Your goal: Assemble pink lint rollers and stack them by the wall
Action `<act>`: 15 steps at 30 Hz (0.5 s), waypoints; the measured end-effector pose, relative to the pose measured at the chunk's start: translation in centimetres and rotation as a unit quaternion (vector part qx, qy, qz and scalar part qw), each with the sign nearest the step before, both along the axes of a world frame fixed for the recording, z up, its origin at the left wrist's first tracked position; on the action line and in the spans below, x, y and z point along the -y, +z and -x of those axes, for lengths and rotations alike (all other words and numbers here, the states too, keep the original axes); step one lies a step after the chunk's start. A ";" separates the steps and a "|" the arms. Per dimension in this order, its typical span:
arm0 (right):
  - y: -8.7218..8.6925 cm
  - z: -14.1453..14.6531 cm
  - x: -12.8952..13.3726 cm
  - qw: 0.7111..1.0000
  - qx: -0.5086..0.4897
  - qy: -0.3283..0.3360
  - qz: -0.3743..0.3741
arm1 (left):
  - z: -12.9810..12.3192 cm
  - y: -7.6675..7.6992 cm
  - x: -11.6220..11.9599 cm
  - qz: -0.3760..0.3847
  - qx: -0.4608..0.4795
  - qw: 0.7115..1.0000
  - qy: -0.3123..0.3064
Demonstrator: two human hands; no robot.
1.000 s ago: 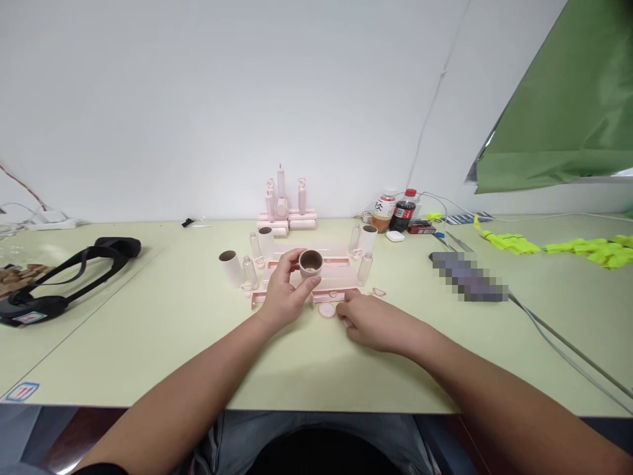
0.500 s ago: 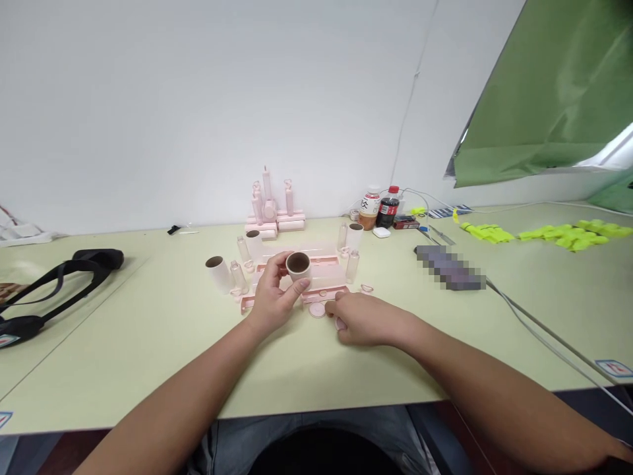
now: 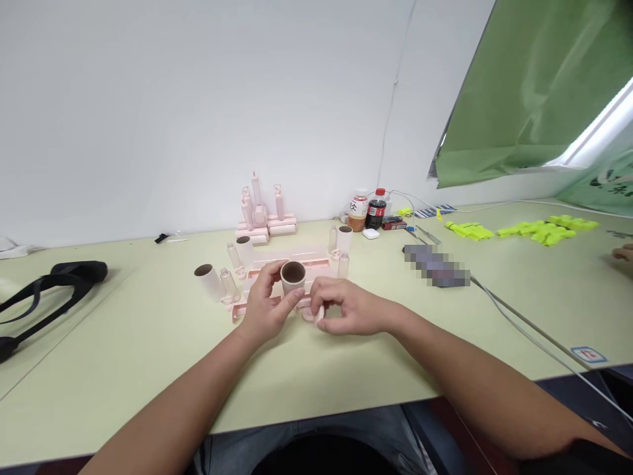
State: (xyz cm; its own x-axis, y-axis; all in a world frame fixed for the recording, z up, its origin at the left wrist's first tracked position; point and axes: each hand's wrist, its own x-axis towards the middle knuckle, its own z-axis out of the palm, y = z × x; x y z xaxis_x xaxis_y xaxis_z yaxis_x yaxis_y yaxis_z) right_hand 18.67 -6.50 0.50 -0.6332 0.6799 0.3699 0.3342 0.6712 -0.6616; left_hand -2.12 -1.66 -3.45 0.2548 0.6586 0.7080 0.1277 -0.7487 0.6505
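My left hand point(image 3: 270, 300) is closed around a white cardboard tube point(image 3: 293, 285), its dark open end facing up. Just to the right, my right hand point(image 3: 343, 307) pinches a small pale pink round lid point(image 3: 320, 315) between thumb and fingers, tilted on edge. Another pink disc point(image 3: 307, 315) lies on the table beneath it, partly hidden. Behind my hands are pink trays point(image 3: 316, 264). Around them stand more white tubes point(image 3: 210, 284) and small clear bottles point(image 3: 229, 284), with pink ring-shaped pieces point(image 3: 241, 272) beside them.
Pink assembled pieces point(image 3: 260, 218) stand against the wall. Two drink bottles point(image 3: 376, 210) and a white case point(image 3: 370, 233) are at the back. A blurred-out device point(image 3: 435, 266) and yellow pieces point(image 3: 469, 229) lie right, a black strapped object point(image 3: 64, 284) left. Another person's hand point(image 3: 624, 252) shows at far right.
My right hand has lifted the lid off the table and moved left, closer to the tube. My left hand keeps its hold on the tube. The camera view has shifted slightly.
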 end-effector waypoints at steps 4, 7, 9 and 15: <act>-0.4 -0.1 -0.3 0.964 -0.180 -0.096 -0.173 | -0.2 1.0 0.8 -0.060 -0.061 0.996 0.015; -0.7 0.1 -0.1 0.938 -0.200 -0.141 -0.246 | -0.5 1.6 1.4 -0.076 -0.085 0.993 0.029; -0.8 0.4 0.1 0.932 -0.195 -0.151 -0.267 | -0.6 1.7 1.5 -0.077 -0.091 0.992 0.032; -1.3 1.1 0.3 0.931 -0.181 -0.167 -0.271 | -0.7 1.2 1.2 -0.105 -0.113 0.988 -0.005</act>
State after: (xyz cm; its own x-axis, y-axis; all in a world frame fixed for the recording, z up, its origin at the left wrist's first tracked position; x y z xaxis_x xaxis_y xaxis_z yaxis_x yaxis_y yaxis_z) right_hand 17.61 -6.77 -0.80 -0.1882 0.4678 0.8636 0.4048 0.8381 -0.3657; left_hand -1.46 -2.83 -2.22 0.4281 0.4995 0.7532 0.2444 -0.8663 0.4356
